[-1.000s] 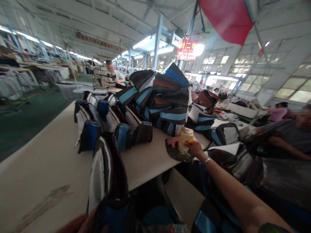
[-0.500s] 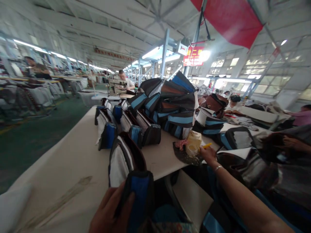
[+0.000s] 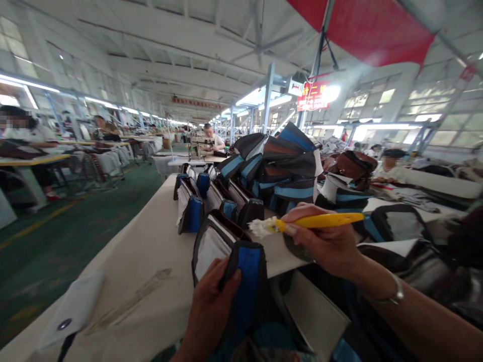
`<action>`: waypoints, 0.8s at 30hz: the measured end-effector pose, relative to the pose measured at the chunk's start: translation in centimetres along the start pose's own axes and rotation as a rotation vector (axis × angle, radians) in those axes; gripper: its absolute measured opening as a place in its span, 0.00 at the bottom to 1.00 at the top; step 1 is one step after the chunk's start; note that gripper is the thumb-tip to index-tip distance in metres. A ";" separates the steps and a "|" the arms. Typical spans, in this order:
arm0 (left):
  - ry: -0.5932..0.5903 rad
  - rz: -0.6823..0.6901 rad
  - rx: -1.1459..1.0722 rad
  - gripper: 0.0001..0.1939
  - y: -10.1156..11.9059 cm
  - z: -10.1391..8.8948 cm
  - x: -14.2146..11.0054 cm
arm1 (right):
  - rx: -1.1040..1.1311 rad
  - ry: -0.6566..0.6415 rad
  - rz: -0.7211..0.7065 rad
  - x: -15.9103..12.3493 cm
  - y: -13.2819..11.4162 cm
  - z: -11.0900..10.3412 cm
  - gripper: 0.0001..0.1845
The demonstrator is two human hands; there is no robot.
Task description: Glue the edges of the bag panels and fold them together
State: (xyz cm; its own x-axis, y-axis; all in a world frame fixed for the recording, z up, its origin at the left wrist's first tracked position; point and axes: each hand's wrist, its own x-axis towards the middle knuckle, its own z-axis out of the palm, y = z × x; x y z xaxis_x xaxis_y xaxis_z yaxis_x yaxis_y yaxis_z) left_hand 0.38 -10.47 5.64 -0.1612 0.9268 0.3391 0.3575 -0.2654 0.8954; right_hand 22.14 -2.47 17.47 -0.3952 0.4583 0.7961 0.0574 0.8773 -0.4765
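My left hand [image 3: 211,301] grips the near end of an unfinished bag [image 3: 247,281] with a dark edge, a blue end panel and a white side. The bag stands on the table's near edge, its opening facing up. My right hand [image 3: 328,246] is closed around a yellow-handled brush [image 3: 324,220]. White, sticky-looking stuff coats the bristles, which point left just above and beyond the bag's blue end, apart from it. Behind my right hand, the pale tub seen earlier is hidden.
Several similar bags [image 3: 221,201] stand in rows on the pale table [image 3: 151,251]. Beyond them rises a heap of dark and blue bags [image 3: 287,161]. A white object [image 3: 71,306] lies at the table's left corner. More bag pieces [image 3: 317,301] crowd below right. People sit farther off.
My right hand has lifted the brush from the pale tub and brought it left and nearer, towards the bag. My left hand keeps its grip. The view has shifted left.
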 end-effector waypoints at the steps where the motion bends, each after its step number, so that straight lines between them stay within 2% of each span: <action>1: -0.011 0.002 -0.012 0.17 0.2 0.0 0.0 | -0.006 -0.072 -0.082 0.6 -0.8 0.9 0.04; 3: -0.017 0.004 -0.031 0.16 0.4 -0.2 0.0 | -0.035 -0.211 -0.200 1.4 -1.2 2.3 0.05; 5: -0.010 -0.006 -0.057 0.16 0.4 -0.5 0.1 | -0.049 -0.346 -0.244 1.8 -0.7 2.9 0.04; 7: -0.009 -0.020 -0.089 0.16 0.3 -0.9 0.1 | -0.076 -0.467 -0.227 1.9 0.0 2.4 0.04; 10: 0.002 -0.018 -0.109 0.17 -0.2 -1.6 0.1 | -0.187 -0.583 -0.159 2.0 0.4 0.5 0.03; 12: 0.017 -0.013 -0.094 0.18 -0.6 -1.8 0.0 | -0.248 -0.598 -0.124 2.1 0.0 -0.6 0.03; 14: 0.023 -0.009 -0.075 0.18 -0.8 -1.9 -0.1 | -0.236 -0.547 -0.075 2.3 -0.7 -0.6 0.02; 18: -0.010 0.010 -0.052 0.17 -0.4 -1.8 -0.1 | -0.068 -0.394 -0.082 2.5 -1.5 2.3 0.05; 21: 0.029 0.067 0.021 0.16 0.0 -1.7 -0.1 | -0.002 -0.431 -0.095 2.4 -0.8 3.7 0.04; 24: 0.123 0.151 0.213 0.17 -0.2 -1.6 -0.4 | -0.107 -0.460 -0.024 2.2 0.0 2.6 0.04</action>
State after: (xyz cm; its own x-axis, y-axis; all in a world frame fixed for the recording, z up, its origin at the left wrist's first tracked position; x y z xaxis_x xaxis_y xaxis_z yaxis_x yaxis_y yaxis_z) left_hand -1.06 -11.22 5.78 -0.1973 0.8385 0.5080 0.5689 -0.3241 0.7559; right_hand 18.85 -1.87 18.26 -0.7612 0.3478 0.5473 0.1277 0.9079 -0.3993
